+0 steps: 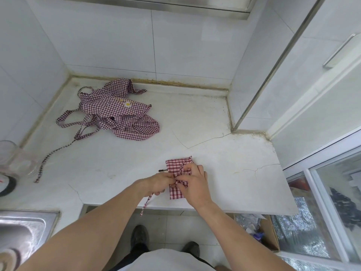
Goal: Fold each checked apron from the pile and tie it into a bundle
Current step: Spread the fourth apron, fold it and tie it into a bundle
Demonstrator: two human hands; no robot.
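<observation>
A folded red-and-white checked apron (174, 166) lies as a small bundle near the front edge of the white counter (224, 169). A thin checked strap (146, 202) crosses the bundle and hangs over the counter's edge. My left hand (159, 182) pinches the strap at the bundle's left side. My right hand (193, 184) rests on top of the bundle and pinches the strap where it crosses. Both hands meet at the middle of the bundle. At the back left lies a loose pile of checked aprons (117, 110) with a daisy print and trailing straps.
A steel sink (23, 229) sits at the lower left, with a clear glass jar (7, 153) beside it. White tiled walls close the counter at the back and left. A cabinet with a sliding glass door (332, 202) stands at the right. A cardboard box (261, 231) sits on the floor.
</observation>
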